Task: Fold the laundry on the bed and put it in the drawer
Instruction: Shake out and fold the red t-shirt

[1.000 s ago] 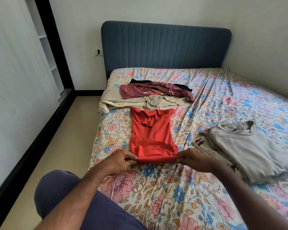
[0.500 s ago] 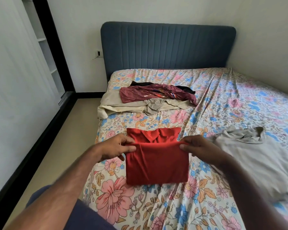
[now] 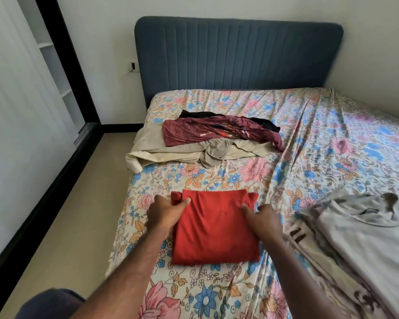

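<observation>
A red shirt [image 3: 213, 229] lies folded into a rough square on the near left part of a bed [image 3: 309, 157] dressed in a floral sheet, with two bare hands at its far corners. The left hand [image 3: 165, 211] pinches the far left corner, thumb on top of the cloth and fingers curled at the edge — a small flap of red sticks out beyond it. The right hand [image 3: 263, 217] rests on the right side of the shirt, fingers bent; whether its grip has hold of the fabric cannot be told.

To the right, just beside the shirt, sits a stack of folded clothes topped by a grey shirt [image 3: 364, 238], with a striped beige piece under it. Farther up the bed lies an unfolded heap — a maroon printed shirt [image 3: 217, 132] over a beige garment [image 3: 171, 150] and something black [image 3: 263, 124]. A dark blue padded headboard [image 3: 237, 58] stands against the far wall.
</observation>
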